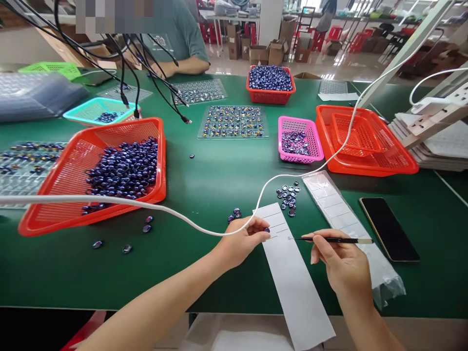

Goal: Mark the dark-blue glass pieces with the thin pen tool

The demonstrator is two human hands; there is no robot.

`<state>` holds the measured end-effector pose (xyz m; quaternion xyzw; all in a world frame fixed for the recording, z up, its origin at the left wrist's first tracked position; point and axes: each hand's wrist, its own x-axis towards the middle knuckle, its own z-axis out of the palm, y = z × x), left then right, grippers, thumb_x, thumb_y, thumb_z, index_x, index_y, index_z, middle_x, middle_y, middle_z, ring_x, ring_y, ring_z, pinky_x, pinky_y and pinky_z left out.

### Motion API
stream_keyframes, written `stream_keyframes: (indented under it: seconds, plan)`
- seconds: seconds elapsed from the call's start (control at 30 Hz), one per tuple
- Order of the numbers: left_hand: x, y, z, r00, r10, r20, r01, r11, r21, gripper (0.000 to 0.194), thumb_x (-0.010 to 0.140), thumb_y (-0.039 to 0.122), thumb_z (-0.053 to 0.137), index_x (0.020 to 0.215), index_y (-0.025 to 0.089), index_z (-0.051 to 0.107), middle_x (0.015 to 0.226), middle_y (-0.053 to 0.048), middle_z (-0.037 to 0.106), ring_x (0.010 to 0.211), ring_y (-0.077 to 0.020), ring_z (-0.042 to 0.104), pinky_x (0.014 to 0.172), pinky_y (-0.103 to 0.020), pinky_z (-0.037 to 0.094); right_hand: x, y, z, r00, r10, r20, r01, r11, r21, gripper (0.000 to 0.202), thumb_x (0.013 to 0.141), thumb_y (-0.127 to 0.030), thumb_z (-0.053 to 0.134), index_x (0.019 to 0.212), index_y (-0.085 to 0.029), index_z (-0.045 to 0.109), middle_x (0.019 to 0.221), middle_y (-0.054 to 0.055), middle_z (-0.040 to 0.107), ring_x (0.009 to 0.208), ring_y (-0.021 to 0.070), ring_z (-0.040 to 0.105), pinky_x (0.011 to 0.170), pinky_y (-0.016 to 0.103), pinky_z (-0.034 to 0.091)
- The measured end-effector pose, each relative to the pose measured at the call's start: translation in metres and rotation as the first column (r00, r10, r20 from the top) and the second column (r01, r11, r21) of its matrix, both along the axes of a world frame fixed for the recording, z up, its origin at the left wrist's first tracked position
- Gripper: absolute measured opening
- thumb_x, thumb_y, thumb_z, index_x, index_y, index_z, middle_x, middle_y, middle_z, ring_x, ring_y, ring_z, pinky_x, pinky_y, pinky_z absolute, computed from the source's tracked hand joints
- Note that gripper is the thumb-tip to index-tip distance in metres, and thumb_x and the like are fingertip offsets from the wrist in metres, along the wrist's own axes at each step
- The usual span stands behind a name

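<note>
Between the thumb and fingers of my left hand is a small dark purple shiny piece, mostly covered by the fingertips. My right hand grips a slim black pen-like tool, its pale tip pointing left over a white paper strip. Dark lines cross the strip's upper part. My left fingers are at its left edge. Beyond the strip lies a group of flat shiny dark pieces. Several rounded dark pieces rest just behind my left hand.
A red basket of dark looped pieces stands left. Further back are a pink basket, nested red baskets and a filled clear tray. A white cable crosses in front. A phone lies right; a person sits opposite.
</note>
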<state>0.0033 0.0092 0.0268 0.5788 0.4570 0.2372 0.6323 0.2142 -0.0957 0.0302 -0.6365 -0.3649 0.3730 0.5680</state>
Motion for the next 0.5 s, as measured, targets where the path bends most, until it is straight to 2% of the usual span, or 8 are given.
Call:
stream_keyframes:
  seconds: [0.07, 0.17, 0.23, 0.33, 0.5]
  plan:
    - [0.008, 0.003, 0.003, 0.995, 0.045, 0.086, -0.036, 0.993, -0.110, 0.010, 0.075, 0.020, 0.074, 0.083, 0.016, 0.071, 0.077, -0.003, 0.071, 0.075, -0.0172, 0.068, 0.075, -0.031, 0.056, -0.002, 0.004, -0.004, 0.999, -0.031, -0.037, 0.032, 0.999, 0.025, 0.018, 0.088, -0.036, 0.074, 0.093, -0.019, 0.071, 0.078, 0.005, 0.074, 0.052, 0.0114, 0.061, 0.053, 0.023, 0.050]
    - [0.016, 0.003, -0.004, 0.982, 0.087, 0.167, -0.059, 0.985, -0.164, 0.010, 0.074, 0.021, 0.074, 0.082, 0.015, 0.071, 0.074, -0.002, 0.070, 0.071, -0.0156, 0.066, 0.073, -0.030, 0.055, -0.005, 0.011, -0.011, 0.996, -0.053, -0.079, 0.056, 0.998, 0.041, 0.017, 0.089, -0.035, 0.073, 0.094, -0.020, 0.070, 0.089, 0.008, 0.076, 0.054, 0.0112, 0.061, 0.055, 0.025, 0.051]
    - [0.017, 0.003, -0.012, 0.977, 0.081, 0.199, -0.040, 0.979, -0.198, 0.013, 0.074, 0.023, 0.075, 0.083, 0.015, 0.072, 0.076, -0.003, 0.070, 0.071, -0.0156, 0.066, 0.074, -0.030, 0.055, -0.007, 0.013, -0.015, 0.996, -0.059, -0.063, 0.062, 0.997, 0.037, 0.016, 0.088, -0.034, 0.074, 0.095, -0.020, 0.070, 0.089, 0.008, 0.076, 0.055, 0.0118, 0.061, 0.056, 0.026, 0.052]
    - [0.015, 0.002, -0.021, 0.969, 0.074, 0.237, -0.016, 0.971, -0.238, 0.016, 0.072, 0.024, 0.078, 0.083, 0.015, 0.071, 0.089, -0.006, 0.072, 0.082, -0.0168, 0.067, 0.079, -0.031, 0.054, -0.009, 0.012, -0.016, 0.997, -0.072, -0.026, 0.073, 0.997, 0.031, 0.016, 0.089, -0.034, 0.074, 0.096, -0.020, 0.070, 0.090, 0.007, 0.076, 0.056, 0.0117, 0.062, 0.057, 0.026, 0.053]
    - [0.013, 0.001, -0.027, 0.963, 0.056, 0.264, 0.002, 0.977, -0.215, 0.024, 0.074, 0.019, 0.078, 0.096, 0.017, 0.068, 0.100, -0.005, 0.069, 0.095, -0.0179, 0.066, 0.090, -0.034, 0.053, -0.014, 0.008, -0.008, 0.993, -0.071, 0.092, 0.072, 0.997, -0.005, 0.015, 0.090, -0.034, 0.072, 0.096, -0.021, 0.071, 0.080, 0.003, 0.073, 0.057, 0.0125, 0.063, 0.058, 0.025, 0.055]
